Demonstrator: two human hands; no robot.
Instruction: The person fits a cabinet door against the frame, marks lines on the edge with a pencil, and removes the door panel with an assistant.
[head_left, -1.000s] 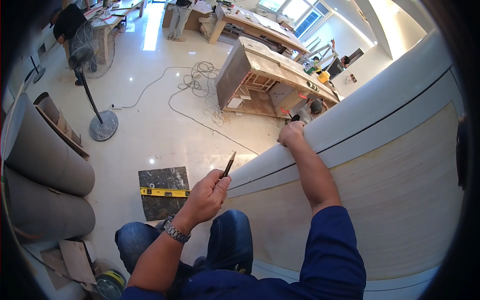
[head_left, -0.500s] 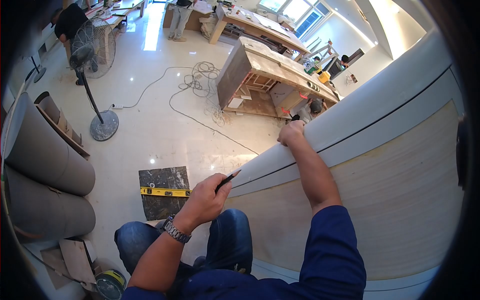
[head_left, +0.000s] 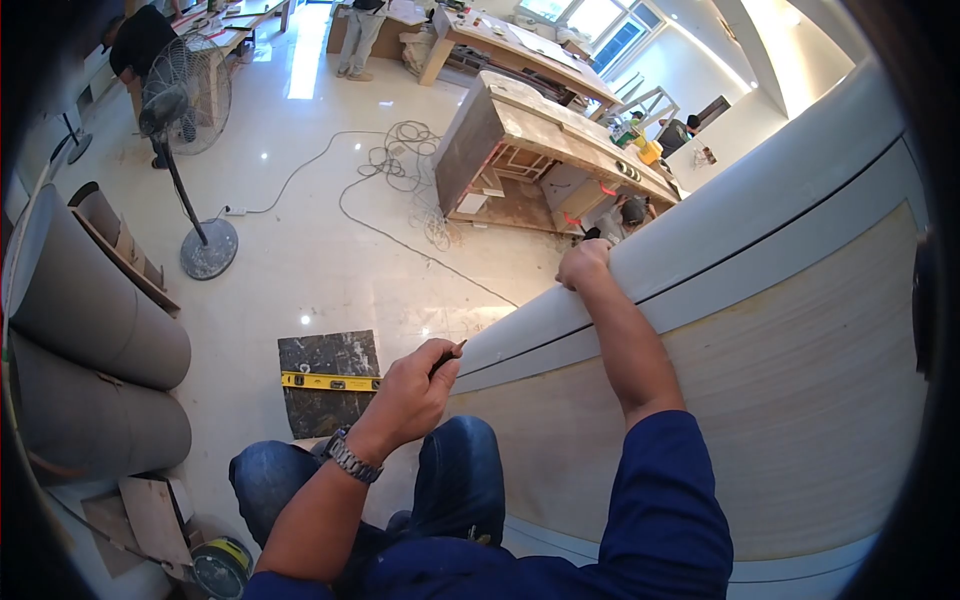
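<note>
A dark pencil (head_left: 446, 359) is held in my left hand (head_left: 418, 388), its tip by the near end of a long pale rounded panel (head_left: 740, 220). Above a metal watch, the fingers of that hand are closed round the pencil. My right hand (head_left: 584, 264) rests on the panel's upper edge with its fingers curled over the far side, where the fingertips are hidden. Below the rounded top, a dark seam runs along a grey band over a wood-grain face (head_left: 740, 400). A yellow spirit level (head_left: 330, 382) lies on a dark board (head_left: 328, 420).
On the left are a standing fan (head_left: 208, 250) and large grey curved panels (head_left: 90, 290). Cables (head_left: 400, 160) lie coiled on the floor beside a wooden cabinet (head_left: 470, 160). A person (head_left: 632, 214) crouches behind the panel; others are near the worktables (head_left: 500, 40).
The pencil in my left hand has swung from pointing up to lying lower toward the panel, and less of it shows. My right hand has stayed in place.
</note>
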